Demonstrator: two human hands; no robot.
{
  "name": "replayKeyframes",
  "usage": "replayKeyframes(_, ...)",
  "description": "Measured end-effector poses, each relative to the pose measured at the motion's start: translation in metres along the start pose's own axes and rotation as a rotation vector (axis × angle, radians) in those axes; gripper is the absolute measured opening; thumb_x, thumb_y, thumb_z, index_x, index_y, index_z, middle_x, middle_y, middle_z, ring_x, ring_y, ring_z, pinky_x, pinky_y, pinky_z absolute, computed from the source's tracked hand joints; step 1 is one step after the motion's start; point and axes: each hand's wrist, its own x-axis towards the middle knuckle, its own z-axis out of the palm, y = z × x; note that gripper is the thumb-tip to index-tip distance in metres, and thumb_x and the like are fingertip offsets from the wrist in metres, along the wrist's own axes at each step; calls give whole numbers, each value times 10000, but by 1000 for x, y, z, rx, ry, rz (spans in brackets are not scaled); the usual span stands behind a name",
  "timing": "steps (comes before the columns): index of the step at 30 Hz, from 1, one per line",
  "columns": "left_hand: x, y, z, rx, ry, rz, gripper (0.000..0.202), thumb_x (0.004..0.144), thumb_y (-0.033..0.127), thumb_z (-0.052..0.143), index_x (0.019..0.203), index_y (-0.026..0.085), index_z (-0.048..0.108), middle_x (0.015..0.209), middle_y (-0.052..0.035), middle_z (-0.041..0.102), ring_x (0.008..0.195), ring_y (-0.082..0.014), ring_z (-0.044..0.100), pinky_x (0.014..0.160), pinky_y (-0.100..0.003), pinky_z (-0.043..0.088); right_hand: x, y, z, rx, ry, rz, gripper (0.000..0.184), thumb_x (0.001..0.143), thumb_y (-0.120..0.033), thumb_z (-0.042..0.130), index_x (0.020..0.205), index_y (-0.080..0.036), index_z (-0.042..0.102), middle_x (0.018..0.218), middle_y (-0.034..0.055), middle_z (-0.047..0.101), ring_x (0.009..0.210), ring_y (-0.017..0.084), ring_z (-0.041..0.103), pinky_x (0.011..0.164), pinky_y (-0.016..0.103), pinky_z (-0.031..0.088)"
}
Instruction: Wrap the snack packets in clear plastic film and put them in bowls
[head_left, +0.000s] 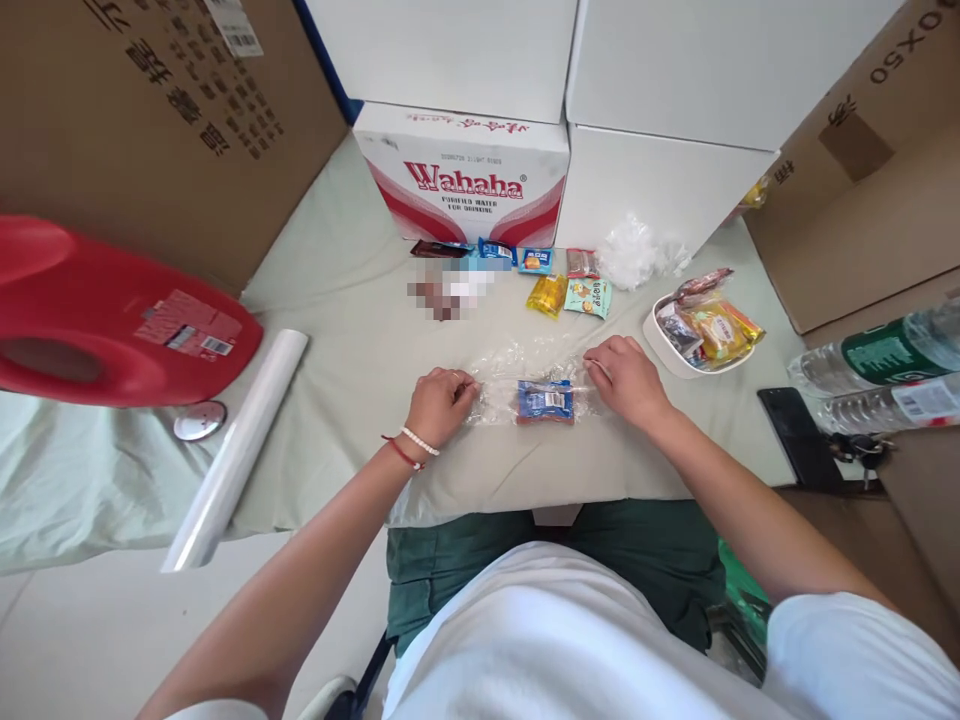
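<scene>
A sheet of clear plastic film [495,398] lies crinkled on the cloth-covered table between my hands. Its left side is pinched by my left hand [441,408], fingers closed. My right hand [624,378] grips the far right part of the same film with thumb and fingers together. Under or within the film is a small blue snack packet [545,402] with a white label; the film's folds cross its upper edge. Whether the film goes fully around the packet, I cannot tell.
Several snack packets [546,296] lie beyond my hands, beside crumpled film [634,252]. A white tub [660,345] of snacks stands right, near a phone [799,435] and bottles [892,350]. Left are a film roll [240,440] and red jug [127,310]. Boxes [465,180] stand behind.
</scene>
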Motion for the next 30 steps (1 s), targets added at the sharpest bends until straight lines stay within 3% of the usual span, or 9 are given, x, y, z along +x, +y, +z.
replayKeyframes(5,-6,-2,-3,-109,77,-41,324,947,422,466,888,222,713,880,-86,735,919,-267,656,915,-432,526,6,-27,15,195,-149,-233,328,997,-446,635,1200,-224,765,1034,101,691,982,260,562,905,379,446)
replayKeyframes(10,-43,19,-22,6,690,-58,256,978,374,524,1087,199,675,1143,-143,680,1272,-316,575,1127,-532,433,22,-19,37,429,-244,-94,244,1010,-311,574,995,-195,788,920,60,702,858,187,640,808,306,472)
replayKeyframes(12,-67,38,-22,57,798,29,223,959,315,567,1128,212,671,1162,-143,676,1321,-328,561,1141,-556,405,24,-17,41,483,-264,-83,237,1001,-313,576,971,-194,779,919,50,708,834,172,659,784,288,480)
replayKeyframes(15,-87,70,-6,63,463,303,286,963,272,546,1206,293,697,1153,-81,740,1237,-296,646,1095,-523,408,25,-19,43,523,-282,-85,231,990,-326,582,949,-192,765,914,43,730,834,167,671,779,278,489)
replayKeyframes(19,-70,93,30,39,122,340,440,1021,222,432,1408,274,637,1384,-92,715,1265,-266,643,1013,-469,408,27,-19,40,569,-350,-56,221,968,-329,594,953,-184,760,902,32,743,808,162,671,752,268,492)
replayKeyframes(22,-49,94,45,63,78,317,403,1022,199,450,1347,257,680,1385,-91,718,1236,-271,645,954,-470,410,35,-13,34,415,-304,-36,229,988,-282,559,991,-179,764,952,56,741,884,188,671,831,295,498)
replayKeyframes(26,-44,92,47,97,105,324,356,1033,213,472,1286,260,717,1359,-65,736,1216,-280,629,934,-480,399,56,-5,31,18,-101,100,400,995,-364,602,1327,-154,675,1214,164,685,1156,300,580,1008,402,468)
replayKeyframes(28,-46,93,45,110,121,319,350,1035,222,475,1272,265,729,1349,-53,743,1185,-289,626,901,-486,396,68,-3,31,-57,-161,166,505,918,-397,718,1350,-142,659,1183,172,694,1153,317,570,986,397,469)
replayKeyframes(30,-49,95,43,123,116,311,351,1030,225,485,1272,278,734,1348,-48,744,1110,-291,632,852,-486,394,77,-5,30,-15,-256,200,374,875,-328,745,1203,-149,729,1012,123,728,1022,271,615,891,335,475)
